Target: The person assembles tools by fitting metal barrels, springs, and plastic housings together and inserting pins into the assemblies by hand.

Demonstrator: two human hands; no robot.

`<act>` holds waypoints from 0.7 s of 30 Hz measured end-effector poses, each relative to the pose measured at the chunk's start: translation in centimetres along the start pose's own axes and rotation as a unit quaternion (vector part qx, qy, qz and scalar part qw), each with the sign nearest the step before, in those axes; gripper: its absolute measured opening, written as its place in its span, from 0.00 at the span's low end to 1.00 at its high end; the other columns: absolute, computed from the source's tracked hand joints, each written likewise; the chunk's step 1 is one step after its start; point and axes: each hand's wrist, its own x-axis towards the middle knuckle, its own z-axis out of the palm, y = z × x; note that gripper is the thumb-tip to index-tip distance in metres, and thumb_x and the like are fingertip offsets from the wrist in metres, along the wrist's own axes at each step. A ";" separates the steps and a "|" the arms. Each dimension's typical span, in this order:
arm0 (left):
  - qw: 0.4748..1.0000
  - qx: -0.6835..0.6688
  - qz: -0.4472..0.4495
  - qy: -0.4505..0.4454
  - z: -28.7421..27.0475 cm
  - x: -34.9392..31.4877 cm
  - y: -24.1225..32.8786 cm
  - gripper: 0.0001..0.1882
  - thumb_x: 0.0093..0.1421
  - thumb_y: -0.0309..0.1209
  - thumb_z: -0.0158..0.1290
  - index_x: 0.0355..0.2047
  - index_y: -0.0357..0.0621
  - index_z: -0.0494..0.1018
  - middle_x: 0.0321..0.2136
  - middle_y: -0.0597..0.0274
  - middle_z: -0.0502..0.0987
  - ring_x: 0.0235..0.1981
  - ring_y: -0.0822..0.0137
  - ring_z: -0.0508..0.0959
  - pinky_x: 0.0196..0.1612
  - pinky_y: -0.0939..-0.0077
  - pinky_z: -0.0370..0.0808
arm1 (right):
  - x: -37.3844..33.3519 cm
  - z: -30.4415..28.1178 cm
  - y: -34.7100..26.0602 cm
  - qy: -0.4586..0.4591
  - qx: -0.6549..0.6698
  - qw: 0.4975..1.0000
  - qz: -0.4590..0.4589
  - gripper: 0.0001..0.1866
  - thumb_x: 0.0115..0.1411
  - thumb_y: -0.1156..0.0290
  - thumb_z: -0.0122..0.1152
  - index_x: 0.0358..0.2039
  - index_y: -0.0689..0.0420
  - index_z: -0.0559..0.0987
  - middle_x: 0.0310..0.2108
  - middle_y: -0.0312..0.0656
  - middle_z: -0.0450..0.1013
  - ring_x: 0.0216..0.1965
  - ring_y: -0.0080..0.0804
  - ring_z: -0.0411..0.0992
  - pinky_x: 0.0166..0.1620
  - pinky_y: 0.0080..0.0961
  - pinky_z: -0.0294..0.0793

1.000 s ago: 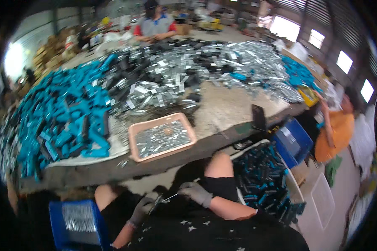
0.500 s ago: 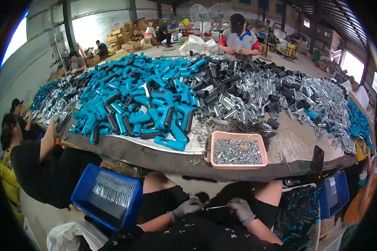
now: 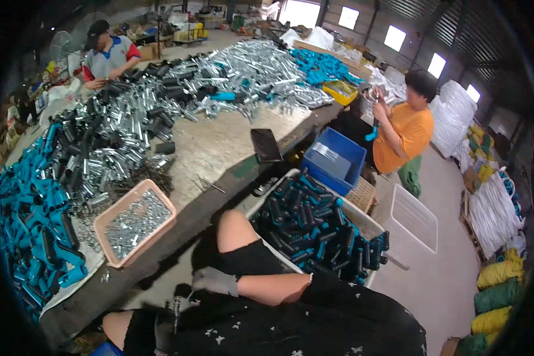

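Note:
Both of my hands wear grey gloves and are low over my lap. My right hand (image 3: pixel 215 281) is closed, its fingers curled round something thin whose short shiny end pokes out toward the left hand. My left hand (image 3: pixel 164 332) is in shadow at the lower edge, partly lost against my dark clothes. It grips a slim silvery metal part (image 3: pixel 177 313) that stands up from it. Ahead on the table edge sits a pink tray (image 3: pixel 166 222) of small metal parts.
Blue tool housings (image 3: pixel 41 255), black sleeves and silvery tubes (image 3: pixel 219 71) are heaped on the table (image 3: pixel 213 142). Right of my knee stands a bin of black-and-blue handles (image 3: pixel 308 222), with a blue crate (image 3: pixel 353 151) beyond. A person in orange (image 3: pixel 406 130) sits farther right, holding a blue part.
The view has swung to the right, bringing the handle bin and the person in orange into sight. The thin rod that spanned between my hands no longer does; the hands hold separate pieces.

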 end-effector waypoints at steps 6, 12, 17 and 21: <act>0.998 -0.039 0.021 -0.033 1.8 0.6 0.2 0.12 0.57 0.26 0.56 0.42 0.37 0.78 0.38 0.52 0.79 0.42 0.60 0.79 0.48 0.66 0.74 | -1.2 -0.4 -1.6 0.031 0.067 0.997 0.021 0.13 0.52 0.64 0.65 0.29 0.63 0.81 0.27 0.40 0.76 0.30 0.27 0.72 0.35 0.27 0.71; 0.997 -0.047 0.031 -0.049 1.0 1.7 -0.9 0.12 0.57 0.26 0.56 0.42 0.38 0.78 0.38 0.52 0.79 0.42 0.59 0.78 0.48 0.66 0.74 | -0.8 -0.2 -0.5 0.020 0.015 0.995 -0.094 0.13 0.51 0.65 0.65 0.29 0.63 0.81 0.26 0.40 0.77 0.31 0.27 0.72 0.36 0.27 0.71; 0.997 -0.053 0.023 -0.058 0.4 1.4 -1.4 0.12 0.57 0.26 0.56 0.42 0.38 0.78 0.38 0.52 0.79 0.42 0.59 0.78 0.48 0.66 0.74 | -1.2 -0.5 -1.7 0.010 0.022 0.998 -0.063 0.13 0.51 0.65 0.64 0.29 0.64 0.81 0.26 0.42 0.77 0.32 0.28 0.73 0.38 0.26 0.72; 0.996 -0.059 0.023 -0.063 0.0 2.0 -2.0 0.13 0.57 0.26 0.56 0.42 0.38 0.78 0.38 0.52 0.79 0.42 0.59 0.78 0.48 0.65 0.74 | -0.3 -0.3 0.0 0.022 0.021 0.998 -0.048 0.13 0.51 0.65 0.65 0.29 0.64 0.81 0.26 0.41 0.77 0.31 0.28 0.72 0.37 0.27 0.72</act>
